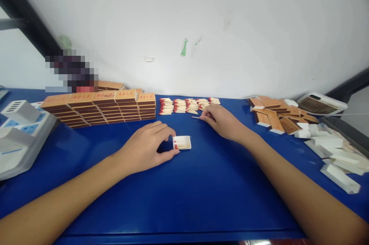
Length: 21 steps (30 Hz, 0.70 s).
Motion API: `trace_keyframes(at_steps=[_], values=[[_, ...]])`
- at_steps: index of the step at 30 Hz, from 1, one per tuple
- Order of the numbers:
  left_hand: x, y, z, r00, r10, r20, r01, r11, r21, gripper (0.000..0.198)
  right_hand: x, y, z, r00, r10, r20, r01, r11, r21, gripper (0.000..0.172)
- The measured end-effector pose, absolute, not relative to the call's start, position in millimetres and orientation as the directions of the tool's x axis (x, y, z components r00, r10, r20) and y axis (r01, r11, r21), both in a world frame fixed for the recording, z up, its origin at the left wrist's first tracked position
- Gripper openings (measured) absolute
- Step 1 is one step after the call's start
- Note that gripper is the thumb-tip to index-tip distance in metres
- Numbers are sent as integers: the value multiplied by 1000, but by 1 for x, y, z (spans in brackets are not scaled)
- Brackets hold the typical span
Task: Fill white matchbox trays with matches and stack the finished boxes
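Observation:
A small white matchbox tray (186,138) lies on the blue table, with a few red-tipped matches (183,146) in it. My left hand (150,145) grips its left end between thumb and fingers. Further back, my right hand (217,120) is closed in a pinch on a single match (196,117), which points to the left. Just behind that hand, several small heaps of loose matches (180,105) sit in a row near the wall, and the hand partly covers the rightmost ones.
Stacked matchboxes (115,108) form a low wall at the back left. A power strip (25,133) stands at the far left. On the right are a pile of matchbox sleeves (271,112), scattered white trays (331,149) and a phone-like white object (323,102). A white wall (201,18) bounds the back.

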<state>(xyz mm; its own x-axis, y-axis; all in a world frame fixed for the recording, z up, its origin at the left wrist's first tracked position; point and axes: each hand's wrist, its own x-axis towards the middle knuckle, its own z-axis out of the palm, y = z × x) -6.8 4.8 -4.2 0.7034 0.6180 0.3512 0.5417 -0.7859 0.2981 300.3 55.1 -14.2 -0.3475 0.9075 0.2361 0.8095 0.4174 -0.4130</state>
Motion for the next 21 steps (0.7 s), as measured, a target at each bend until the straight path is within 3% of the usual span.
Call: trace_keyframes(at_steps=[6, 14, 17, 21], values=[[-7, 3, -5, 681, 637, 361, 569, -771, 286, 24, 275, 17, 8, -419, 889, 184, 698, 445, -561, 18], [-6, 3, -4, 683, 640, 352, 569, -768, 295, 22, 248, -12, 13, -571, 808, 145, 665, 560, -494, 9], [-6, 4, -4, 688, 636, 350, 565, -772, 292, 22, 253, -5, 12, -512, 836, 195, 660, 529, -533, 7], [-6, 4, -4, 689, 632, 355, 560, -775, 292, 23, 266, 19, -1, -268, 905, 329, 755, 410, -512, 9]])
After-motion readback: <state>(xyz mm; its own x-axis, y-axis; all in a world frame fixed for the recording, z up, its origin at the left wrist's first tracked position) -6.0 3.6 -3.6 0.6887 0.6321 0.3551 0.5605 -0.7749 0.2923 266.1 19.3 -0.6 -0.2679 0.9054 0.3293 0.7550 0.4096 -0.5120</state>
